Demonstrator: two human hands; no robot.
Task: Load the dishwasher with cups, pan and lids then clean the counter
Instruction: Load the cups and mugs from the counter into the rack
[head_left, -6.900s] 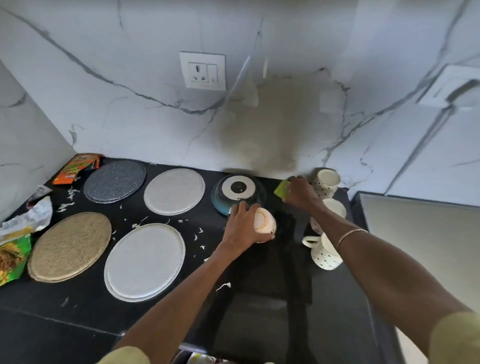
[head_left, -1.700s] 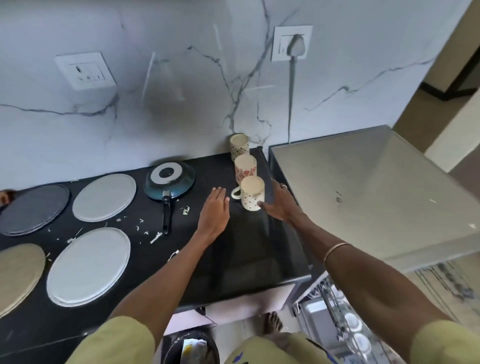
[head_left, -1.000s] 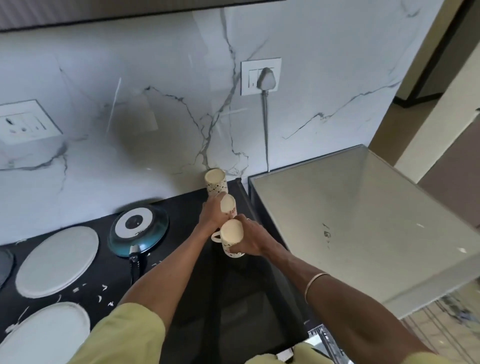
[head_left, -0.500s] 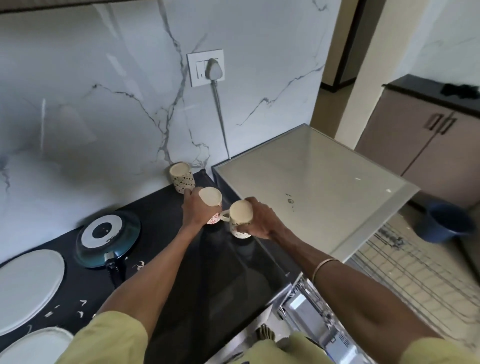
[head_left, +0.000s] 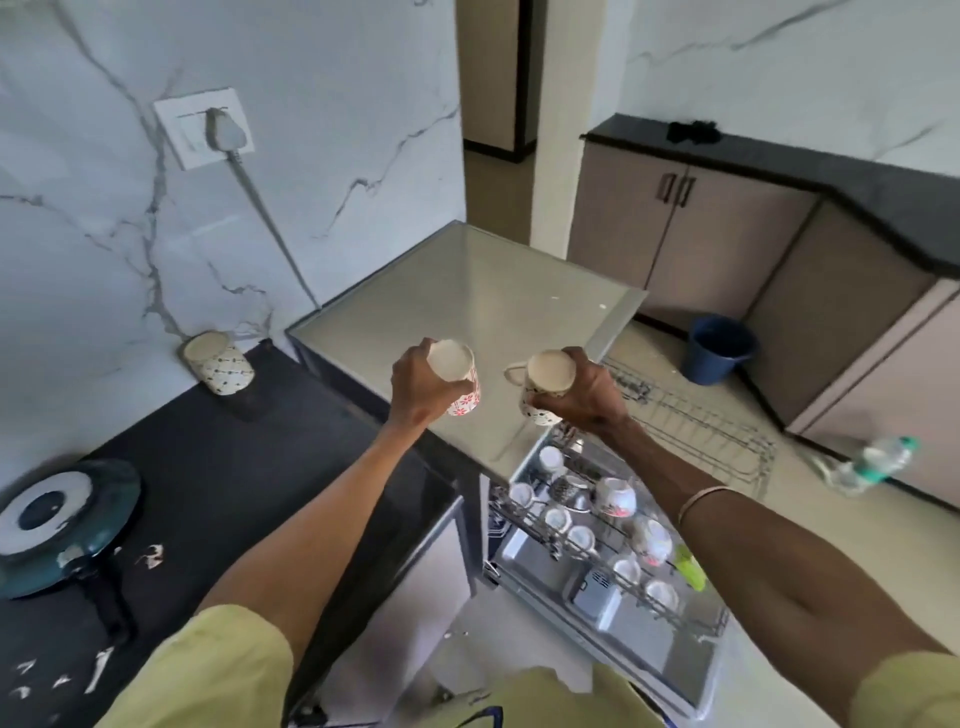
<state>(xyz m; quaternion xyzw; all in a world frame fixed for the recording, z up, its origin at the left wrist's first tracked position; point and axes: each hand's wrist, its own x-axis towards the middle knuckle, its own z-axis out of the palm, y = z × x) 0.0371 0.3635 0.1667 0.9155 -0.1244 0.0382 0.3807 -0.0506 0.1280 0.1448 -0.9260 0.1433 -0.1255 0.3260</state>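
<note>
My left hand (head_left: 418, 389) grips a white cup with red flowers (head_left: 457, 376), held in the air over the dishwasher's glass top (head_left: 478, 296). My right hand (head_left: 584, 397) grips a white cup with dark dots (head_left: 545, 382), its handle pointing left. A third patterned cup (head_left: 218, 364) stands on the black counter (head_left: 249, 467) by the wall. The teal pan (head_left: 57, 525) lies bottom-up at the left edge. Below my right arm the dishwasher rack (head_left: 597, 530) is pulled out and holds several upturned cups.
White scraps (head_left: 148, 556) litter the counter near the pan. A second wire rack (head_left: 691, 431) lies on the floor to the right, with a blue bucket (head_left: 719, 356) and a plastic bottle (head_left: 872, 465) beyond it. Beige cabinets (head_left: 727, 244) line the far wall.
Both hands took a cup each from the counter's row and carried them to the right, off the counter and over the dishwasher top. My view swung right, bringing the open dishwasher rack into sight.
</note>
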